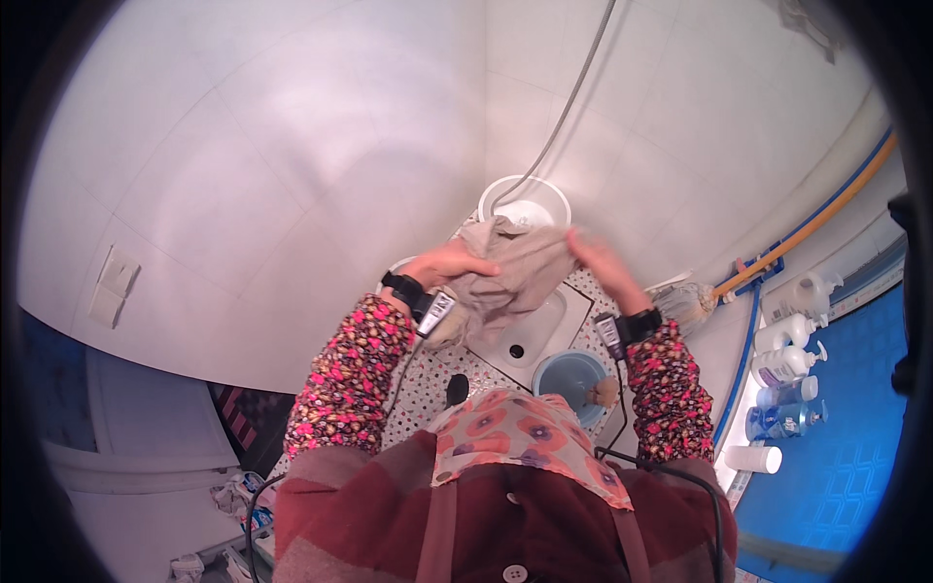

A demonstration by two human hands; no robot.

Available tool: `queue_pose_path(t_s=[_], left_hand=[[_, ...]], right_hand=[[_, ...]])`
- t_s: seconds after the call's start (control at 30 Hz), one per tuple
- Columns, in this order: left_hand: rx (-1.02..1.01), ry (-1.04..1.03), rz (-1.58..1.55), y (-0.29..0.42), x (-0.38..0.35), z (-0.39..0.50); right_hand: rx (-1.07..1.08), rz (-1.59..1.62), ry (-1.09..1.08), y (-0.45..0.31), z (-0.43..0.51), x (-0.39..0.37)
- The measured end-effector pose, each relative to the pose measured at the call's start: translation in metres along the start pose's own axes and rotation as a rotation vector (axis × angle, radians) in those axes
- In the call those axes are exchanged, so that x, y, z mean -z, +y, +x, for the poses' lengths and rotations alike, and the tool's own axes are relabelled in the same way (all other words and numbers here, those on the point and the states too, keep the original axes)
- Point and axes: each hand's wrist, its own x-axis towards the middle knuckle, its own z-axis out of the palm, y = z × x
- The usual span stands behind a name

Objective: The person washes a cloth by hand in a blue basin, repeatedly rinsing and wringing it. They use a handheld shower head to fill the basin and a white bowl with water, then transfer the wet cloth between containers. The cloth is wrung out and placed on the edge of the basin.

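Observation:
A wet-looking beige-grey cloth (514, 270), possibly a garment, hangs in loose folds between my two hands. My left hand (453, 264) grips its left side, with the thumb lying over the fabric. At the upper right edge, my right hand (599, 261) holds the cloth; its fingers are blurred. Below the cloth is a white squat toilet pan (557, 321) with a dark drain hole, its far part covered. Just beyond the cloth stands a white basin (525, 182), partly hidden by it. A grey flexible hose (576, 95) runs down into the basin.
On the speckled floor (415, 401), a light-blue basin (568, 375) stands near my body with a brownish object at its rim. A mop head (685, 304) leans at the right. Several pump bottles (787, 364) line a ledge. Cables (623, 408) run from both wrist straps.

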Motion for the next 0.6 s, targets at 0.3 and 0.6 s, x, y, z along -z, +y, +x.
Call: queue_pose_path(t_s=[0.3, 0.6], left_hand=[[-0.159, 0.462, -0.155, -0.004, 0.068, 0.008], [-0.227, 0.469, -0.174, -0.012, 0.069, 0.027]], right_hand=[[0.198, 0.595, 0.413, -0.062, -0.004, 0.036], [-0.080, 0.021, 0.276, -0.008, -0.004, 0.092]])
